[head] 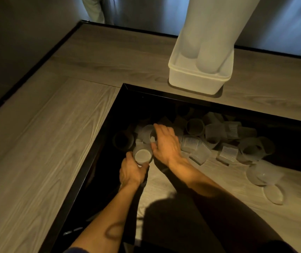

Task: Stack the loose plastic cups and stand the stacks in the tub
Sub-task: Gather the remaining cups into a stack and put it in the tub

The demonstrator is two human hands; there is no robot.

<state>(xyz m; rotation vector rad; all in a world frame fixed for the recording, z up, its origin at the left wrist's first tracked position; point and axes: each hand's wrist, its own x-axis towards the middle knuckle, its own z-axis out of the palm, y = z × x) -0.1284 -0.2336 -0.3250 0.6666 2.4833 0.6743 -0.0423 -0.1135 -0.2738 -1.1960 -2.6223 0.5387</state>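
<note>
No writing, label, brand, number or sign could be read anywhere, neither on the cups (190,143) nor on the tub (197,83) nor on the bench (54,125).
</note>
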